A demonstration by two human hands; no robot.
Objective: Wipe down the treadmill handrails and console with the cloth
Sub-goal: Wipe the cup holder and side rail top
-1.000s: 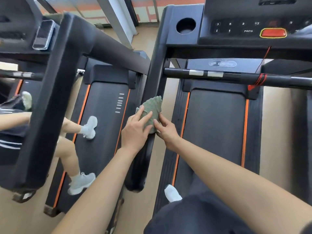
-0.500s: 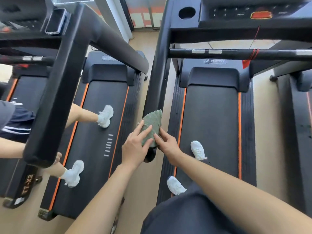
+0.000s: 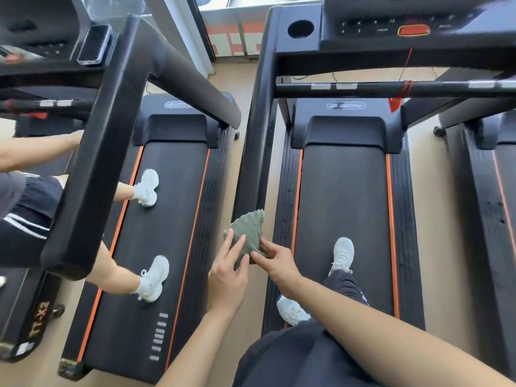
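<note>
Two bare hands meet on a cloth (image 3: 249,229) just below the middle of the view. The left hand (image 3: 227,276) lies flat, its fingers straight and spread, pressing on the cloth's 7 o'clock side. The right hand (image 3: 277,264) pinches the cloth's 5 o'clock corner between thumb and bent forefinger; its other fingers are loosely curled.

The cloth is dull green with a nubbly, open weave, bunched into a rough triangle whose point aims at 12 o'clock. It drapes over the near end of a handrail (image 3: 257,152), hiding the tip.

The handrail is a thick, smooth, matte black bar with rounded edges, running away toward 12 o'clock to the console (image 3: 371,37). The console is a glossy black slab with small pale key markings, an oval red button (image 3: 414,30) and a round cup hole (image 3: 300,28) at its 9 o'clock side. A thin black crossbar (image 3: 377,89) with silver bands spans below it, with red cord wound round it.

At 3 o'clock of the cloth lies a dark, finely textured belt (image 3: 343,196) edged by orange stripes and ribbed side rails. Two pale mesh shoes (image 3: 343,254) stand on it.

At 9 o'clock, a second treadmill (image 3: 164,230) carries another person's white shoes (image 3: 154,277). A phone (image 3: 93,44) rests on its console at 10 o'clock.
</note>
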